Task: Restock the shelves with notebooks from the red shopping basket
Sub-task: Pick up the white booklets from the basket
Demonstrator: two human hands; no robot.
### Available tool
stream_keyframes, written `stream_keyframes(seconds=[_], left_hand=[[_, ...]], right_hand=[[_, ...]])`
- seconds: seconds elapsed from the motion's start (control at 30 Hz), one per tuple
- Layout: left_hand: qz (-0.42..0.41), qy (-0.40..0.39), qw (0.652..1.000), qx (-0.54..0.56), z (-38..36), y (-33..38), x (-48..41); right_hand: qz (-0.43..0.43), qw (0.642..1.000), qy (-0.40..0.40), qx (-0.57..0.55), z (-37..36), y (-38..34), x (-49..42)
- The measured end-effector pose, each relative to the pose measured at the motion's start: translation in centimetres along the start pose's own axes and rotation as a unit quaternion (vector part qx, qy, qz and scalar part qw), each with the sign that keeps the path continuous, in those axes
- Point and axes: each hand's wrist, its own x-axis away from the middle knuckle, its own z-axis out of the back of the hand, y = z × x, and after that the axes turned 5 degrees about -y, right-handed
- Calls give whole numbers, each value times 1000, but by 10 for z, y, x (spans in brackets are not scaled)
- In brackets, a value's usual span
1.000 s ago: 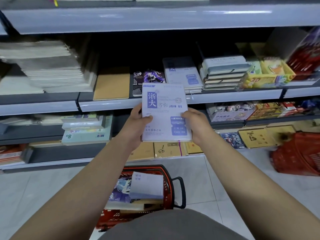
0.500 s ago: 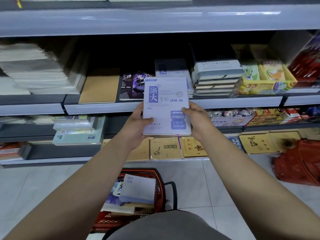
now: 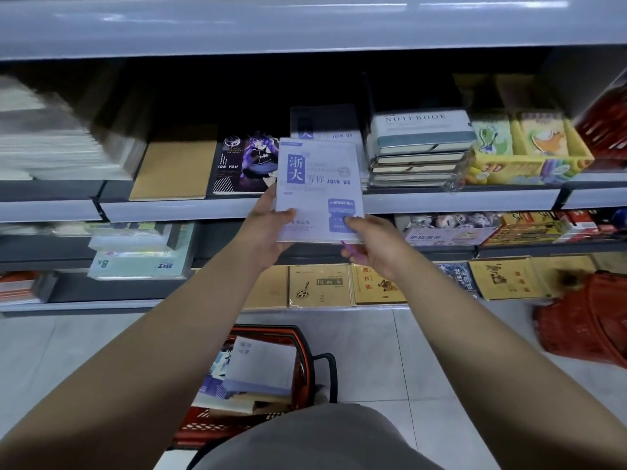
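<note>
Notebook (image 3: 319, 188), pale with "JOIN US", is gripped by left hand (image 3: 268, 228) and right hand (image 3: 369, 242) before its matching stack (image 3: 325, 125). Red basket (image 3: 268, 337) sits on the tiled floor (image 3: 407, 351) below.

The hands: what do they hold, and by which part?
Both hold the pale notebook by its lower edge: left hand at the left corner, right hand at the right.

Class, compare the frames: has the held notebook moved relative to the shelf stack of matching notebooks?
Yes. The notebook, gripped by the left hand and right hand, has risen toward the shelf and now overlaps the bottom of the matching stack.
</note>
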Motion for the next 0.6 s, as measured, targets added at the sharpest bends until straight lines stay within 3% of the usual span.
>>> stream_keyframes(seconds=[0.27,0.4,0.6], left_hand=[[1,31,999,-22,-10,5,-17],[-58,44,988,-136,-10,1,-23],[-140,51,937,-317,-13,-7,-36]], right_hand=[[39,993,44,-98,2,-8,-19],[58,982,73,-163,-1,-8,-27],[65,943,54,-321,-6,-6,-35]])
